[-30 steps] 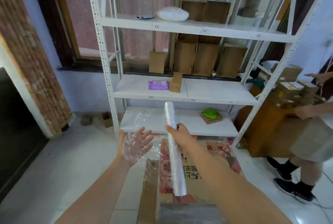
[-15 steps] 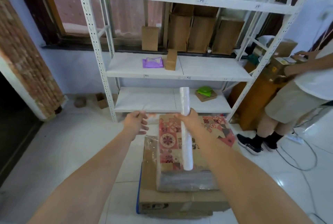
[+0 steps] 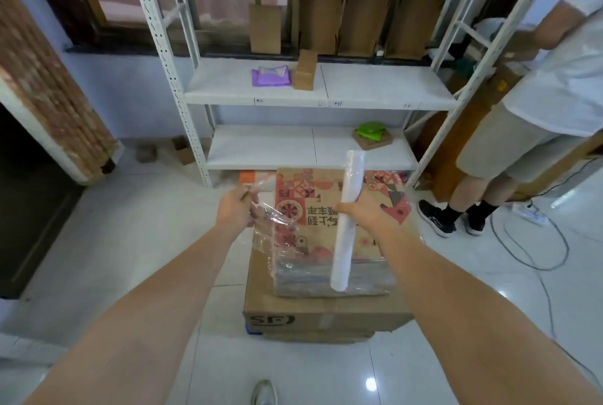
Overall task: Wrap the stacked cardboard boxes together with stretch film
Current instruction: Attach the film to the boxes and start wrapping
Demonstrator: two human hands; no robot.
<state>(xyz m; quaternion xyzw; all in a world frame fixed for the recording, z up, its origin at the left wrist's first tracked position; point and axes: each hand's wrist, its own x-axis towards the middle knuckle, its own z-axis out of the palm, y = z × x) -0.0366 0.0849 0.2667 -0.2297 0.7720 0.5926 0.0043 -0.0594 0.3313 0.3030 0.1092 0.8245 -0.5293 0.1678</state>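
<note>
A person is standing over two stacked cardboard boxes on a pale tiled floor: a smaller box printed with red patterns [image 3: 339,218] is sitting on a larger plain brown box [image 3: 326,313], directly below both outstretched arms. The right hand [image 3: 362,213] is closing around the middle of a long white roll of stretch film [image 3: 347,218], holding it slanted above the top box. The left hand [image 3: 236,209] is pinching the loose, crinkled end of the clear film [image 3: 270,218], which is draping down over the top box's left edge; shiny film is already covering that box's near face. To do this step well, the person is probably needing to keep the film taut between the hands, anchor the free end against the cardboard, and carry the roll low enough that the film is catching the bottom box too, binding both. Counting: two boxes in the stack, one roll, two hands working. Behind, a white metal shelving rack [image 3: 319,101] is holding several upright brown cartons, and a second person in pale shorts [image 3: 509,140] is standing at the right.
</note>
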